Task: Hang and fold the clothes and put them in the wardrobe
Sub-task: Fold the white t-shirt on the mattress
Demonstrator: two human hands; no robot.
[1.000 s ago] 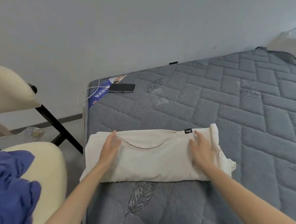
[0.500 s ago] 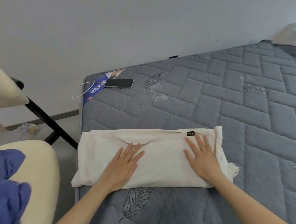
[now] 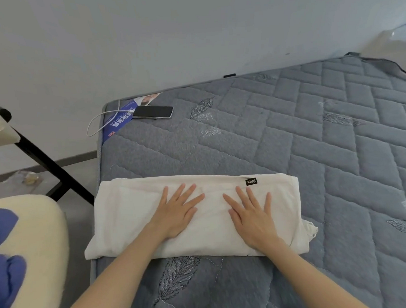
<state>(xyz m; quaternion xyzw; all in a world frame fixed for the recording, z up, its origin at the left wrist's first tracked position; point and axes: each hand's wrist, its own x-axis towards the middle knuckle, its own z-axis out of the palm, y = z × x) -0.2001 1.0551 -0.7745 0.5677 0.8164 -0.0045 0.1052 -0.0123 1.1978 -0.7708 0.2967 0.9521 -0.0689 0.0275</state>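
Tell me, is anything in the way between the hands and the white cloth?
Nothing visible is. The left hand and right hand both rest flat directly on the folded white cloth.

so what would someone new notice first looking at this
Two flat hands, the left hand and right hand, press on a folded cream garment at the near edge of a grey quilted mattress. Farther back, near the wall, a dark phone lies with a white cable.

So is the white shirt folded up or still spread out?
Folded. The white shirt lies as a narrow band on the bed, layers doubled over, with the left hand and right hand pressing it flat.
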